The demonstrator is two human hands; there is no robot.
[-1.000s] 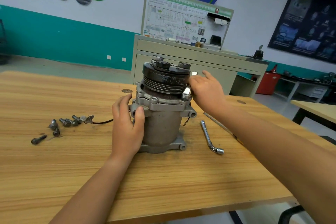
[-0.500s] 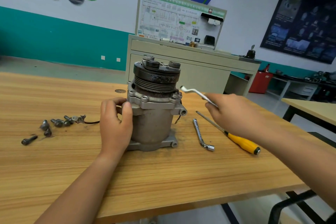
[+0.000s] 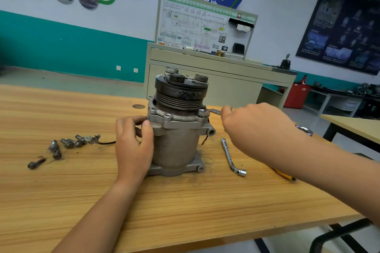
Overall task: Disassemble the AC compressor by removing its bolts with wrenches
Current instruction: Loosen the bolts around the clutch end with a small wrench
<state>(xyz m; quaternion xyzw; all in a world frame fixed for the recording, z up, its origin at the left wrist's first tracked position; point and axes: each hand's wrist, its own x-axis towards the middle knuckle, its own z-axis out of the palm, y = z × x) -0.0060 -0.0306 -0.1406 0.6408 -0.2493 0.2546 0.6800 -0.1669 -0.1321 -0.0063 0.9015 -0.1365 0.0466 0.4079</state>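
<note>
The compressor (image 3: 176,144) stands tall on the table (image 3: 185,207), wheel end up, the left hand (image 3: 133,148) with its grip curled round its side, the right hand (image 3: 257,129) with its grip pinching a wrench (image 3: 213,111) lying flat against its top rim, loose bolts (image 3: 67,142) lying left.

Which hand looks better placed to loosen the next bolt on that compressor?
The right. The right hand grips the wrench, whose end sits at the flange on the right side of the compressor. The left hand is wrapped round the compressor's body, likely steadying it, and holds no tool.
</note>
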